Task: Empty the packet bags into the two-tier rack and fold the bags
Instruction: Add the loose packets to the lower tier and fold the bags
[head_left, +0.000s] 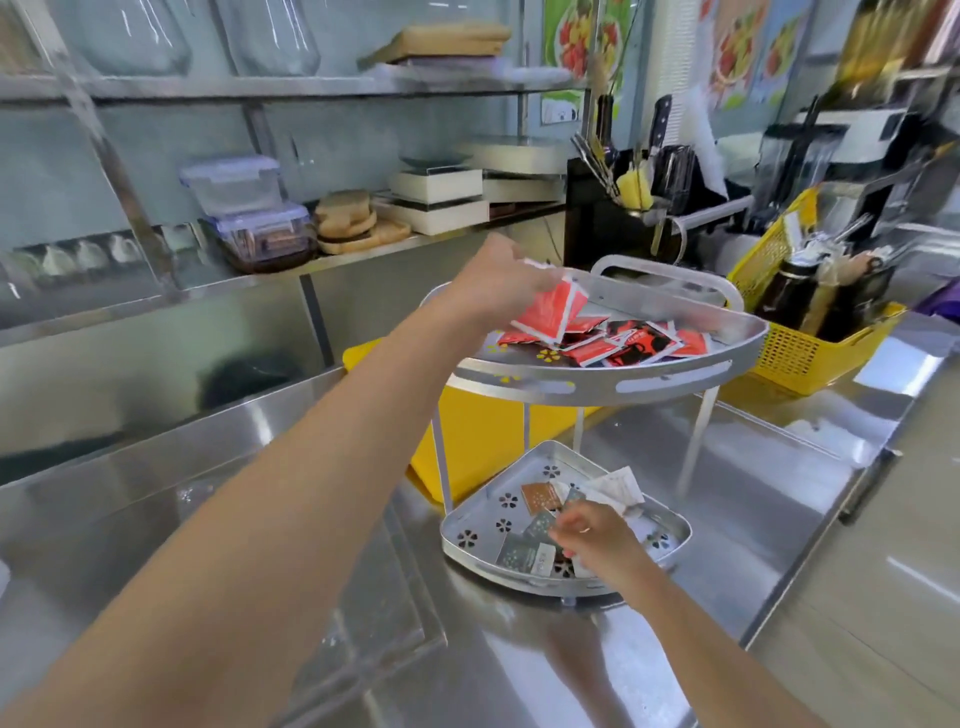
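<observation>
A silver two-tier rack (587, 382) stands on the steel counter. Its top tier holds several red and black packets (631, 343). My left hand (506, 280) is over the top tier's left side, fingers closed on a bunch of red packets (550, 314) tilted downward. The bottom tier (470, 522) holds several brown, green and white packets (540, 496). My right hand (597, 535) reaches into the bottom tier, fingers bent among the packets; whether it grips one is unclear. No bag is visible.
A yellow cutting board (478, 431) lies behind the rack. A yellow basket (810, 353) with bottles stands at the right. A knife and utensil holder (634, 208) is behind. Shelves with plastic containers (244, 208) and wooden boards line the back wall.
</observation>
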